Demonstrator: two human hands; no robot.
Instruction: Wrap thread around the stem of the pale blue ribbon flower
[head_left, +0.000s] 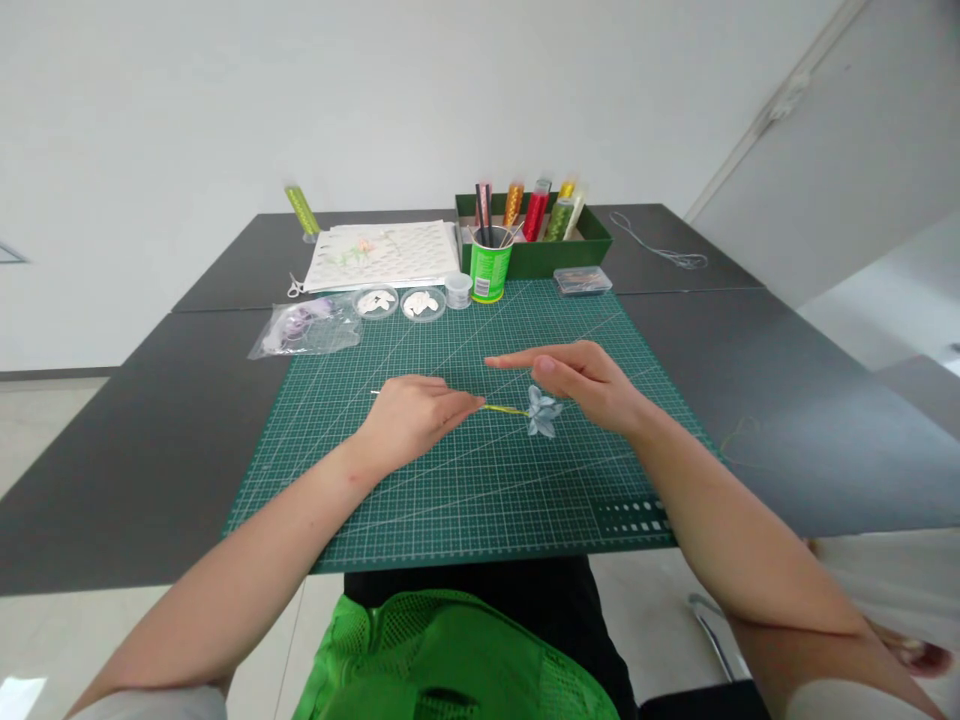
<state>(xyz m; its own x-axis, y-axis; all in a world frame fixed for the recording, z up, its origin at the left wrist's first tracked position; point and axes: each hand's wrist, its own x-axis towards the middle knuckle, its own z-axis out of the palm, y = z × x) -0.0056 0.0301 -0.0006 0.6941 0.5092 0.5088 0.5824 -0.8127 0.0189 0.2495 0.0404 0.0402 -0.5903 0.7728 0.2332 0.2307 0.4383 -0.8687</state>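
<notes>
My left hand (427, 412) is closed in a pinch on the stem of a pale blue artificial flower (543, 412). Yellow-green wrapping covers the stem (506, 409) between my fingertips and the petals, and a thin white end pokes out on the far side of the hand. The blossom points right, just over the green cutting mat (450, 500). Above and right of it hovers my right hand (581, 375), index finger stretched out to the left and thumb apart from it. Its other fingers are partly hidden, and nothing shows in its grasp.
Toward the back stand a green can (490, 272) with tools and a dark green box (525, 262) of thread spools. Petal dishes (422, 304), a plastic bag (307, 325), white sheets (382, 255) and a clear case (583, 280) lie around. A person sits at right.
</notes>
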